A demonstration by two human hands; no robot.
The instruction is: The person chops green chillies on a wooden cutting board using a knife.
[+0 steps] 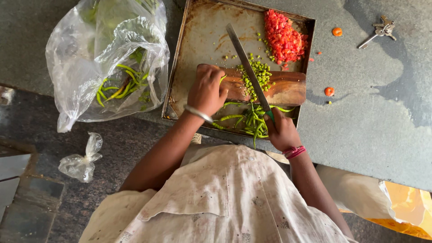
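Observation:
My right hand [281, 131] grips the green handle of a long knife [245, 63] whose blade lies across a wooden cutting board [288, 87]. My left hand [206, 91] presses down green chillies at the board's left end. A heap of chopped green chilli [257, 74] lies on the board beside the blade. Whole green chillies [249, 120] lie between my hands at the near side of the metal tray [193, 40]. Chopped red pieces [283, 38] are piled in the tray's far right corner.
A clear plastic bag [108, 58] with more green chillies sits left of the tray. A small knotted plastic bag [83, 164] lies lower left. Keys [380, 30] and two orange-red bits [337, 31] rest on the grey counter at right. A yellow bag [405, 207] is lower right.

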